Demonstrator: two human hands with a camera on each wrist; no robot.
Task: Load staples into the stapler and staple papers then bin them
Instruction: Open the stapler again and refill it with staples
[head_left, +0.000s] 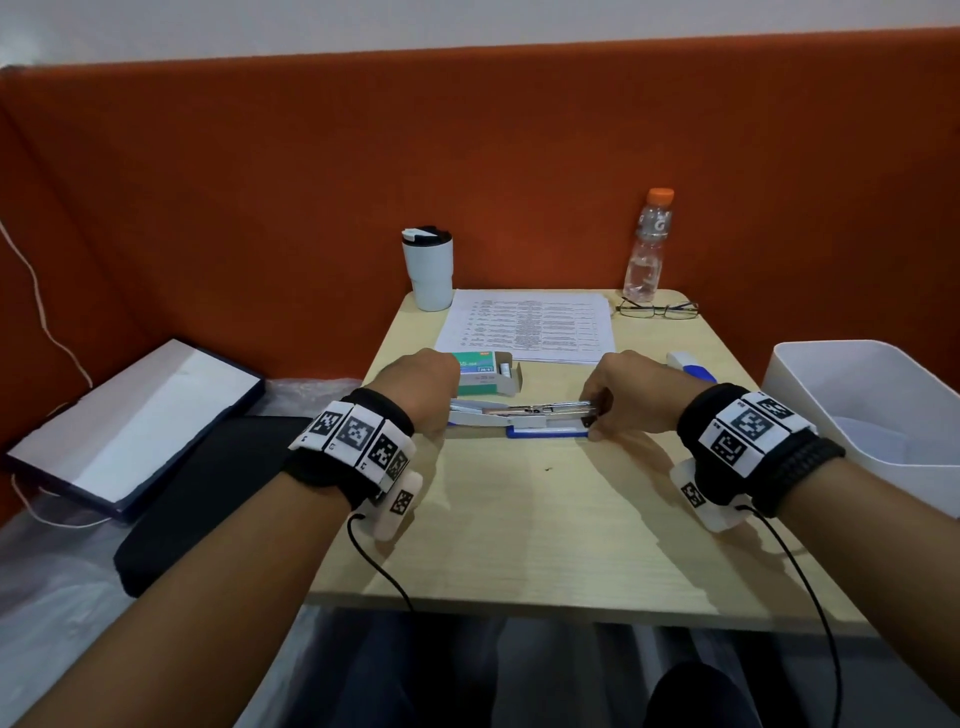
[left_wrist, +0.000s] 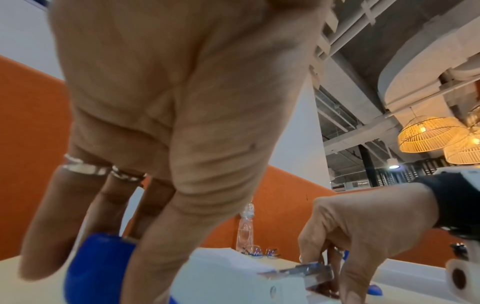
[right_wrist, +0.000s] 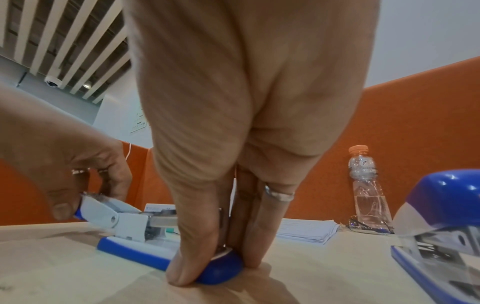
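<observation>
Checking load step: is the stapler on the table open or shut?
Open. The stapler has its top flipped back under the left hand, baring the metal rail, whose front end the right hand pinches.

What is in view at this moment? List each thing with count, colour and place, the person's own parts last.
open stapler: 1, blue and white, table centre, lid swung back flat
second stapler: 1, blue and white, right of the open one
staple box: 1, green, open, behind the open stapler
papers: 1 stack, white, printed, far side of the table
tumbler: 1, white with black lid, far left corner
bottle: 1, clear with orange cap, far right corner
glasses: 1 pair, dark frame, beside the bottle
bin: 1, white, right of the table
table: 1, light wood
left hand: 1, grips the swung-back lid end
right hand: 1, pinches the stapler's front end
</observation>
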